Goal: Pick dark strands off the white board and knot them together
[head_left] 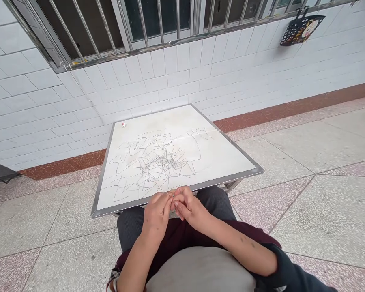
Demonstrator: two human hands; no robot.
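My left hand (156, 211) and my right hand (191, 207) meet at the table's near edge, just above my lap. Both are closed in a pinch, fingertips touching or nearly so. A thin wire (162, 190) curves out from the pinched fingertips; most of it is hidden by the fingers. Beyond them, many thin, dark, zigzag wires (164, 161) lie spread over the white tabletop (231, 156), tangled most thickly in the middle. A few looser bent strands (197, 132) lie toward the far right.
A small white-and-red scrap (124, 125) lies at the table's far left corner. The table's grey metal rim (245, 173) is near my knees. Behind stands a white tiled wall (170, 77) with barred windows (152, 20). A dark spotted bag (302, 30) hangs at upper right.
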